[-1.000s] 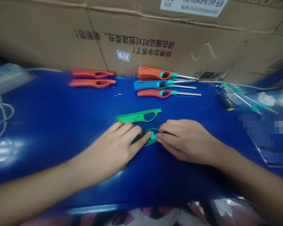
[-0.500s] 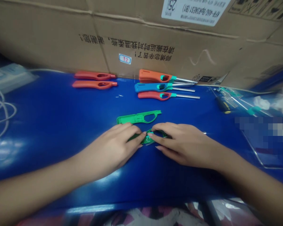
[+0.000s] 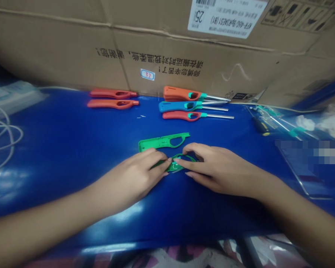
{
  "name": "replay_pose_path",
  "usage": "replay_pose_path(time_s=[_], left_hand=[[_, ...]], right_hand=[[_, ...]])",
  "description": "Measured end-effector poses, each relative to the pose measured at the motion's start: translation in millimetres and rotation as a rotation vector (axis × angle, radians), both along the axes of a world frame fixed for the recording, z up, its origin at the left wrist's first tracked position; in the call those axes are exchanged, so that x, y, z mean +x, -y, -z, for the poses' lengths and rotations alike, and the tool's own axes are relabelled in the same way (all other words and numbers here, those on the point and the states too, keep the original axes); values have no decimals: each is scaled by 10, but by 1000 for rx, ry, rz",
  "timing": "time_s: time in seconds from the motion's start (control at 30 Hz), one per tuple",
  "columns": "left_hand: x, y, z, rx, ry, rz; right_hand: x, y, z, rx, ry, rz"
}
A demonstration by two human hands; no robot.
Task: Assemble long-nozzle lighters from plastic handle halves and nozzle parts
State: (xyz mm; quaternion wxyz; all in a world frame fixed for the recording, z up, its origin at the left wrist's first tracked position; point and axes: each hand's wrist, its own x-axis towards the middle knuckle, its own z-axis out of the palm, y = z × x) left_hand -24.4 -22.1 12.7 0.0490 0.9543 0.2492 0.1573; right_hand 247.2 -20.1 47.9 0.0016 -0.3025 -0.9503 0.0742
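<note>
Observed at a glossy blue counter, with two bare forearms reaching in from the near edge.

Left hand: palm down, fingers pressed close together, tips angled in on a small green plastic lighter part.

Right hand: comes in from the opposite side, fingers curved over the same part, tips meeting it from the right. The two hands pinch it between them, their fingertips almost touching. The part sits centrally, low over the counter, and is mostly covered by the fingers; only a green loop and edge show. Whether it rests on the counter cannot be determined.

Just beyond the hands, a green lighter handle shell lies flat, lengthwise across the view, just beside the left fingertips.

Farther back, three assembled long-nozzle lighters lie side by side with metal nozzles pointing right: orange, blue, red. To their left, two red handle shells lie parallel.

Right side of counter: a screwdriver with a black-and-yellow handle. Left side: a coiled white cable and a plastic bag. A large cardboard box, printed with upside-down Chinese text, stands along the far edge.
</note>
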Motion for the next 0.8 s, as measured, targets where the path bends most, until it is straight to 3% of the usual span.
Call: replay_pose_path(time_s=[0.13,0.3,0.8], left_hand=[[5,31,-11,74,-73,-18],[9,49,-37,127,-101,-40],[-3,13,-41,105,-97,-44]], right_hand=[[21,-11,2,79,10,44],[25,17,-10,31,40,28],[-20,55,-42,-9,41,51]])
